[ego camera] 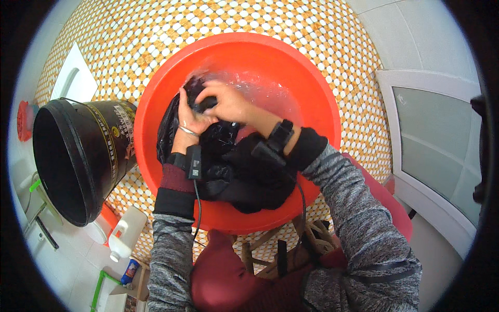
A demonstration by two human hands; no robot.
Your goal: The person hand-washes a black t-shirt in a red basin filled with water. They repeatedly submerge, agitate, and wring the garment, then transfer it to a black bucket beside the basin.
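A wide orange-red plastic basin point(243, 39) stands before me with soaked black clothing point(253, 175) heaped in its near and left parts. Clear, slightly sudsy water point(269, 91) shows toward the far side. My left hand point(194, 120), wearing a silver bangle, is over the cloth at the left, its palm bare and thumb apart. Against its palm side comes my right hand point(230, 103), fingers curled and blurred by motion. Dark cloth shows between the two hands; whether the right fingers pinch any of it is unclear. Both wrists carry black strapped devices with cables.
Left of the basin, a black bucket point(84, 156) lies tilted toward me. Nearby are a white plastic jug point(128, 232), a blue bottle point(130, 272) and a white squat-toilet-like fixture point(76, 74). A wooden stool point(265, 257) is below; a white-framed door point(432, 148) stands right.
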